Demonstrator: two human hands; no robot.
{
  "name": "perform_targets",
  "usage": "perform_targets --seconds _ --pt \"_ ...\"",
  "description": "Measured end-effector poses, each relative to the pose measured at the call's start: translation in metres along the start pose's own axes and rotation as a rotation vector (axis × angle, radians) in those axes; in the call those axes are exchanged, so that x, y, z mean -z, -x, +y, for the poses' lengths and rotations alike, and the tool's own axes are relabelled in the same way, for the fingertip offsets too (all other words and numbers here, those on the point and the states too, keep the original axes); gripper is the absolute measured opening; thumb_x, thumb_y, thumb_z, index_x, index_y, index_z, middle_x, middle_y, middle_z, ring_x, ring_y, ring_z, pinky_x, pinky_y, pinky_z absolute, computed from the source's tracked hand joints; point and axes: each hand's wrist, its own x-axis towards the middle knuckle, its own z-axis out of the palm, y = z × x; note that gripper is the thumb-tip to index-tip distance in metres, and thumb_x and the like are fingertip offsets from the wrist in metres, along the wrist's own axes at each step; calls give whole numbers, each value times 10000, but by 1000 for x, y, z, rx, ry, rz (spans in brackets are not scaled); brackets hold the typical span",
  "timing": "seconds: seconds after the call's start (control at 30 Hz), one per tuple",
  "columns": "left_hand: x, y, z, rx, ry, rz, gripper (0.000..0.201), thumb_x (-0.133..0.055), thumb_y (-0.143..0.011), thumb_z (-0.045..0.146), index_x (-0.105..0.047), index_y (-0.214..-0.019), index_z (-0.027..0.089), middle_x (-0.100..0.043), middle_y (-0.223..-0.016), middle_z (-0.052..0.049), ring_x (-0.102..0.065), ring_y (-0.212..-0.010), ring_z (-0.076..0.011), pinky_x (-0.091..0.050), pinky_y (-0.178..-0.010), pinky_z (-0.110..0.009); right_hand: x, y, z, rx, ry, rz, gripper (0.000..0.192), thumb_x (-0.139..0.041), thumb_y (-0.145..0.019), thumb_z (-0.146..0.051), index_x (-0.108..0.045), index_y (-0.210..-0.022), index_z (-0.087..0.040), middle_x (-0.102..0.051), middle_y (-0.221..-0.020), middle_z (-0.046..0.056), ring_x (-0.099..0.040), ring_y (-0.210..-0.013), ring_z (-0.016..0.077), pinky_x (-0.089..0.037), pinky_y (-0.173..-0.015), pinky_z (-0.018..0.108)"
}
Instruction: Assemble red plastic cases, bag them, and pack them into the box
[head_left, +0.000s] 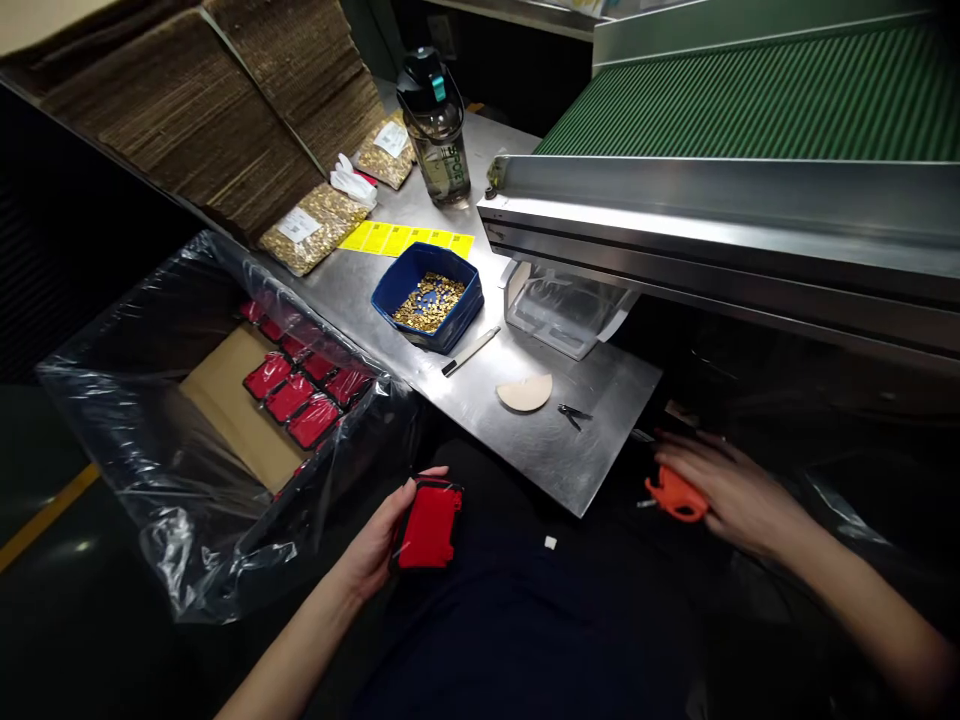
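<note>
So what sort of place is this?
Likely a factory packing station: a ribbed green conveyor belt stands beside the metal table, a blue plastic bin holds small brass-coloured parts, and red-and-black rectangular cases lie in a clear plastic liner.

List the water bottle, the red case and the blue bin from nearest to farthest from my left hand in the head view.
1. Red case: held in your left hand.
2. Blue bin: ahead, on the metal table.
3. Water bottle: farther back, beyond the bin on the same table.
</note>
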Motion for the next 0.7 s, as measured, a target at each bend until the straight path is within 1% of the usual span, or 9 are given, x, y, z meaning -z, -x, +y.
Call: perform_targets --seconds 0.07,0.13,0.2,0.27,0.33,0.43,0.53,0.6,0.7 --pt "4 3 6 -38 -108 37 594 -667 -939 550 -592 -1410 197 -736 -1237 -148 -723 -1013 -252 -616 -821 -323 22 -9 -48 73 -152 -89 459 -568 -812 -128 -671 -1248 -228 -700 -1309 115 -488 -1419 294 -210 -1257 493" --pt "7 3 11 -83 -229 38 627 -716 -904 549 -587 -1408 199 -746 -1192 -136 -720 -986 -255 -621 -790 -321 41 -28 -101 69 -268 -200 291 -608 -768 -149 -707 -1036 -207 -754 -1066 101 -680 -1119 283 -343 -1195 477" --pt "9 2 14 -97 -326 24 672 -771 -866 524 -567 -1419 201 -744 -1181 -135 -716 -982 -272 -627 -765 -338 53 -54 -149 47 -300 -319 242 -665 -706 -204 -705 -944 -175 -754 -961 106 -714 -936 288 -540 -933 412" --pt "10 0 13 -86 -354 30 693 -781 -857 517 -547 -1428 203 -734 -1195 -140 -710 -985 -283 -630 -758 -361 56 -80 -186 15 -249 -421 204 -648 -794 -310 -735 -899 -159 -768 -873 119 -743 -831 297 -561 -780 383" --pt "11 0 10 -82 -344 49 672 -750 -883 526 -535 -1433 207 -722 -1219 -142 -703 -1003 -282 -625 -779 -370 54 -103 -210 -10 -220 -454 330 -604 -875 -425 -764 -850 -137 -776 -835 152 -758 -785 325 -553 -700 385" --pt "11 -1 5 -94 -358 68 640 -713 -909 529 -529 -1434 213 -714 -1236 -142 -696 -1033 -287 -610 -803 -367 50 -124 -231 3 -226 -465 453 -599 -894 -535 -788 -844 -127 -785 -847 172 -769 -790 344 -549 -669 383" --pt "14 0 5 -114 -440 42 658 -714 -900 542 -527 -1442 219 -719 -1230 -139 -699 -1052 -304 -592 -853 -381 55 -128 -239 34 -236 -481 415 -629 -884 -507 -800 -864 -129 -793 -852 168 -777 -791 341 -548 -666 375" --pt "16 4 10 -144 -534 -32 717 -760 -864 535 -518 -1466 229 -708 -1276 -133 -683 -1130 -321 -550 -976 -403 63 -124 -235 41 -240 -488 413 -621 -893 -501 -801 -869 -130 -794 -850 168 -779 -794 345 -540 -655 371" --pt "11 14 21 -181 -706 -198 889 -872 -767 441 -460 -1537 277 -625 -1437 -120 -582 -1321 -356 -405 -1173 -460 82 -113 -214 38 -265 -509 460 -618 -884 -582 -785 -807 -160 -777 -761 129 -772 -728 322 -488 -572 329"
